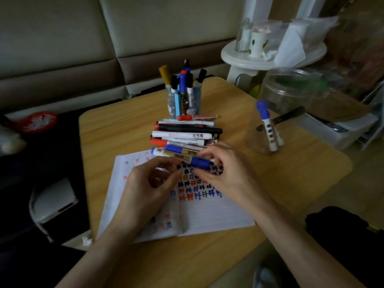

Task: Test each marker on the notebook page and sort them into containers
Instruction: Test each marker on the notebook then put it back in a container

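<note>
The blue-capped marker (198,163) is held just above the notebook (212,215), beside the marker pile (182,135). The right hand (226,173) pinches the cap. The left hand (149,183) curls at the barrel, but contact cannot be confirmed. The marker is probably light, rigid, smooth plastic: grip the barrel firmly and pull the cap straight.

Page (207,215) white, lined; hash marks (197,190) blue, red, black. Marker (199,162) blue-capped. Table (270,183) tan woodgrain. Sofa (62,38) cream, brown.
</note>
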`<state>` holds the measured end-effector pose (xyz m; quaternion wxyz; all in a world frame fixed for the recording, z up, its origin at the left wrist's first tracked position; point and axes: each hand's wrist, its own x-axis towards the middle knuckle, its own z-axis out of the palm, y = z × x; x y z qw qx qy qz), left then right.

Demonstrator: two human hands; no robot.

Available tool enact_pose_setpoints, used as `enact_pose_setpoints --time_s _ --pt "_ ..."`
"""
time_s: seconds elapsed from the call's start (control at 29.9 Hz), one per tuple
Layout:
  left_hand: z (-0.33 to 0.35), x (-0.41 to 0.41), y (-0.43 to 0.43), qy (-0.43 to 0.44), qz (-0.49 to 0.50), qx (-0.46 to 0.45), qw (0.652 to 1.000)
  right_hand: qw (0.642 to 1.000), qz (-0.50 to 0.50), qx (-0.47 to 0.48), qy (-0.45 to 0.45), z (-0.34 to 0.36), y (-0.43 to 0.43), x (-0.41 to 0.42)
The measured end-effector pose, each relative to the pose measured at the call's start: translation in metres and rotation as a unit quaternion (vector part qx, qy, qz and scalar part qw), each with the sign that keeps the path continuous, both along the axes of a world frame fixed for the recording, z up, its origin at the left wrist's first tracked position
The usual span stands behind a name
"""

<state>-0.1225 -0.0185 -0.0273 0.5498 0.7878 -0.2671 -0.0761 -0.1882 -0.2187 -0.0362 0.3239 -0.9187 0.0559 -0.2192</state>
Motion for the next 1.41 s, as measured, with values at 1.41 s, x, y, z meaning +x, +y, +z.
enact_pose_setpoints --time_s 1.41 --pt "0.010 -0.023 -0.015 -0.154 -0.104 0.053 0.981 0.924 0.055 0.378 -0.015 0.015 0.015 -0.048"
